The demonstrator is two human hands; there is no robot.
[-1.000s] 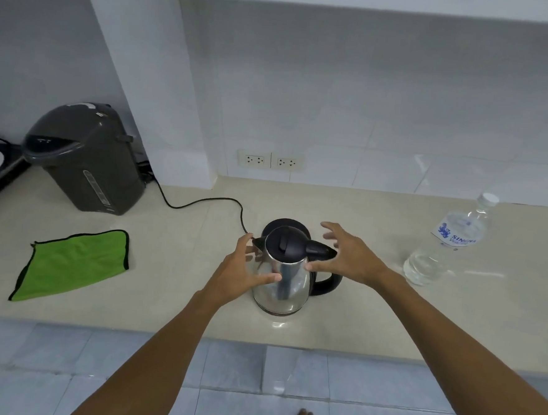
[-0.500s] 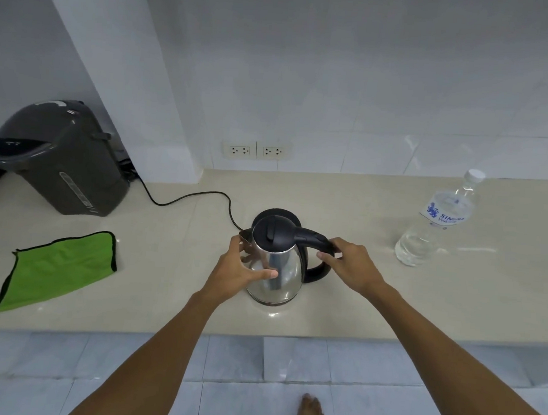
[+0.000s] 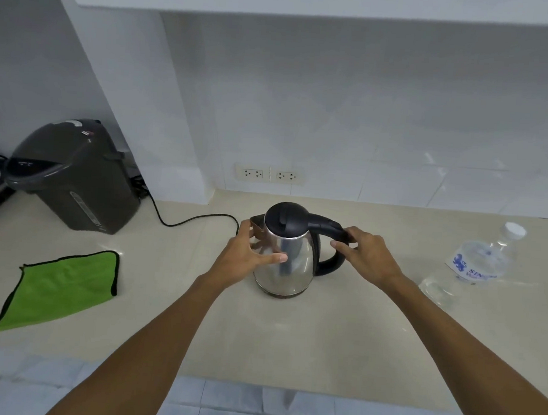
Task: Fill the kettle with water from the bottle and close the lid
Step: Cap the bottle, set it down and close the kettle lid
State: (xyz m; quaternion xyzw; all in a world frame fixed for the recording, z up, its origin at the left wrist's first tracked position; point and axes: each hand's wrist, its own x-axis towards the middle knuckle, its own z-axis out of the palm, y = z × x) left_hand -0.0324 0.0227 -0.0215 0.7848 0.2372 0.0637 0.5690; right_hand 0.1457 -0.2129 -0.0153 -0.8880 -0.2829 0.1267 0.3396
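Steel kettle with black lid (image 3: 284, 260) upright on beige table (image 3: 256, 342), lid down; left hand (image 3: 249, 257) cupping body, right hand (image 3: 365, 255) clamped on handle; clear capped water bottle (image 3: 476, 263) part-full.

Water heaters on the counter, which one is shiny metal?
The steel kettle in the middle, held between left hand and right hand. The water boiler at far left is dark grey plastic, untouched.

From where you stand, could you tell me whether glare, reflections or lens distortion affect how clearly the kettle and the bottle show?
Head view: the kettle is sharp, its steel body mirroring the left hand and a bright vertical streak. The bottle near the right edge looks stretched and leaning, and its clear lower part fades into the pale counter. Light is soft and even, with faint shadows.
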